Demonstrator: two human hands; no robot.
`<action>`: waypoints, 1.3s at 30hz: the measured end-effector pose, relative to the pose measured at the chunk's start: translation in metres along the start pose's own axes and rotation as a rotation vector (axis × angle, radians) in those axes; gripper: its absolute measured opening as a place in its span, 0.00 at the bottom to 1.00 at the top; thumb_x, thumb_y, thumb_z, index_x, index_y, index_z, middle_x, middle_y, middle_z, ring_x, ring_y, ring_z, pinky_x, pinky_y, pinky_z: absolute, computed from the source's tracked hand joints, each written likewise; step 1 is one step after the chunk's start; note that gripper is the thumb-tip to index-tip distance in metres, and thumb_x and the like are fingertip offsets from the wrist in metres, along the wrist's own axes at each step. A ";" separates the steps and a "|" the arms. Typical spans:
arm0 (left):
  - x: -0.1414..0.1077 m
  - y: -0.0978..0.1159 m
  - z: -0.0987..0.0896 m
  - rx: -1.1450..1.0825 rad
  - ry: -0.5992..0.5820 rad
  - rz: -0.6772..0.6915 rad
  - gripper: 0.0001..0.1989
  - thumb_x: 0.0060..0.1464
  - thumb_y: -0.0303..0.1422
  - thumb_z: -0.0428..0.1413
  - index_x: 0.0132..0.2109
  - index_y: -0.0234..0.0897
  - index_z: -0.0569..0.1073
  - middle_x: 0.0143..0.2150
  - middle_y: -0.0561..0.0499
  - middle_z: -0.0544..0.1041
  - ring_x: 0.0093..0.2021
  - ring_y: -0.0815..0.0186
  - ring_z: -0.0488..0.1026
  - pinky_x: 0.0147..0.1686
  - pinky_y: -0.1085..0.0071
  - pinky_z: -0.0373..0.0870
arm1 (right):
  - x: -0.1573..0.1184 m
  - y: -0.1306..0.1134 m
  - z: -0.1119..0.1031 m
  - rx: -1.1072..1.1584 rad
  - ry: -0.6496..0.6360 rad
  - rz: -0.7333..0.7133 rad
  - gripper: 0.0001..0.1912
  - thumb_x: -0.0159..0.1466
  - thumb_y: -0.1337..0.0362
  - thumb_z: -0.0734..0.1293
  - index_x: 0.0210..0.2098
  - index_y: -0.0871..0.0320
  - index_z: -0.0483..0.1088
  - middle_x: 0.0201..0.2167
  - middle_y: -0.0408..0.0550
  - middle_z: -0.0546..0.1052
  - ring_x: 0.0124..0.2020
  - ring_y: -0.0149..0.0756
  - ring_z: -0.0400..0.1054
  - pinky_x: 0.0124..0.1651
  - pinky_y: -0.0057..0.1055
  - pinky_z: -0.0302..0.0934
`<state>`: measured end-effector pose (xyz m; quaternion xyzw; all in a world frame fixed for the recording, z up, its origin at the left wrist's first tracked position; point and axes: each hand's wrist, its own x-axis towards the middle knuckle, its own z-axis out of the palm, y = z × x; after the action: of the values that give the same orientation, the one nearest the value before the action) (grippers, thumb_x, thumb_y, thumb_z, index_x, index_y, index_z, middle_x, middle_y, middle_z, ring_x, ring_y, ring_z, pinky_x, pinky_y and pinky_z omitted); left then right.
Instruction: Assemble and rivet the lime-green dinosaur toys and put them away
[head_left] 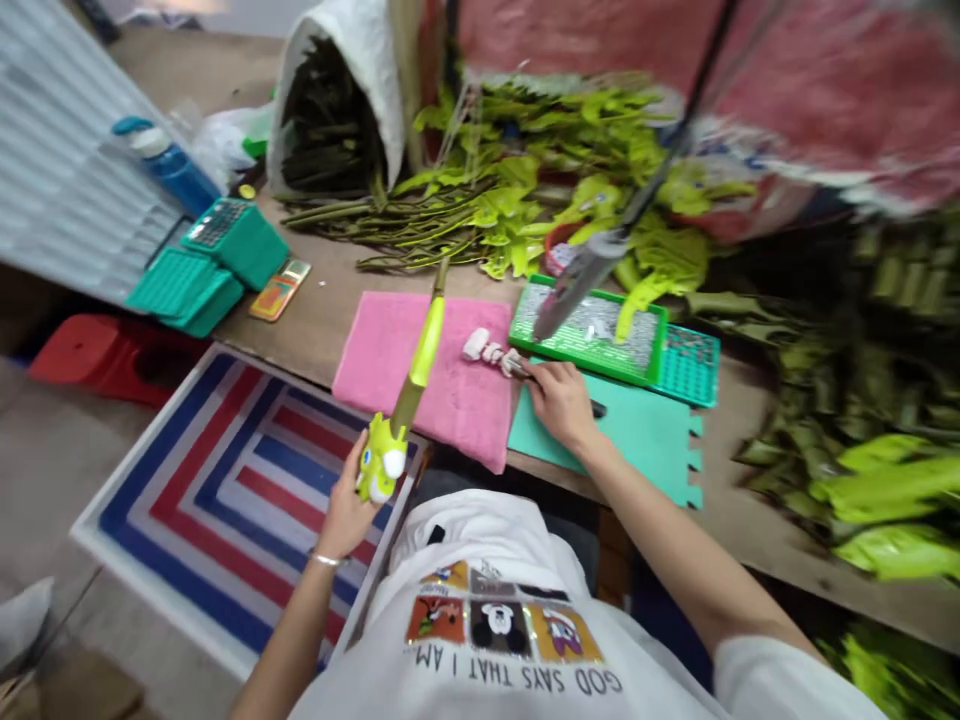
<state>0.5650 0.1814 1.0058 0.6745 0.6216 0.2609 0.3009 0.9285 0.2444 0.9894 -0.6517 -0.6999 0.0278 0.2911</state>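
My left hand [351,495] is closed around a yellow-green plastic toy part [382,458] with white round patches and a blue spot. A long olive and bright-green strip [422,360] extends upward from it over the pink cloth [360,350]. My right hand [561,402] is at the edge of the green foam mat [637,425], fingers bent together at the dark end of a knobbly whitish-pink rod-like thing [491,350]. Its kind is unclear. A hanging grey powered screwdriver [577,285], blurred, points down just above that hand.
A green tray [664,345] of small metal pieces lies behind my right hand, beside a teal tray [694,390]. Yellow-green parts [517,205] pile up at the back. Teal boxes [199,290] and a blue bottle [176,170] stand left. A striped board [150,540] adjoins the table.
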 end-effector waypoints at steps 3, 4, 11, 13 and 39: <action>0.016 0.014 -0.010 -0.164 -0.053 -0.053 0.34 0.51 0.47 0.61 0.62 0.38 0.67 0.51 0.43 0.79 0.47 0.58 0.77 0.48 0.61 0.76 | 0.011 0.026 -0.013 0.023 0.111 0.057 0.15 0.68 0.65 0.57 0.42 0.58 0.76 0.41 0.56 0.78 0.45 0.45 0.67 0.49 0.41 0.61; 0.022 0.021 -0.013 -0.203 -0.106 -0.080 0.29 0.51 0.48 0.61 0.57 0.38 0.72 0.45 0.44 0.81 0.42 0.58 0.78 0.44 0.62 0.77 | 0.018 0.035 -0.021 -0.004 0.156 0.108 0.16 0.68 0.65 0.56 0.40 0.58 0.76 0.40 0.57 0.78 0.44 0.45 0.67 0.48 0.40 0.60; 0.070 0.065 -0.006 -0.604 -0.213 -0.219 0.15 0.40 0.41 0.63 0.31 0.33 0.75 0.28 0.47 0.80 0.31 0.60 0.77 0.38 0.62 0.75 | 0.066 0.082 -0.048 -0.319 0.063 0.337 0.14 0.63 0.66 0.60 0.37 0.65 0.78 0.34 0.64 0.76 0.40 0.48 0.61 0.41 0.41 0.48; 0.087 0.071 -0.001 -0.678 -0.318 -0.226 0.14 0.39 0.40 0.60 0.29 0.32 0.75 0.25 0.46 0.78 0.27 0.63 0.74 0.32 0.66 0.72 | 0.070 0.085 -0.044 -0.336 0.023 0.285 0.13 0.62 0.67 0.62 0.31 0.65 0.78 0.30 0.64 0.75 0.38 0.46 0.60 0.38 0.41 0.45; 0.150 0.067 0.020 -1.198 -0.616 -0.217 0.34 0.39 0.41 0.57 0.54 0.30 0.72 0.40 0.38 0.82 0.13 0.78 0.53 0.15 0.75 0.48 | 0.091 0.065 -0.045 -0.112 -0.050 0.523 0.10 0.62 0.62 0.69 0.38 0.60 0.80 0.33 0.53 0.78 0.26 0.33 0.53 0.33 0.33 0.48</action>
<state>0.6385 0.3265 1.0374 0.3687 0.3200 0.3243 0.8102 1.0085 0.3229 1.0337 -0.8245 -0.5152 0.0791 0.2202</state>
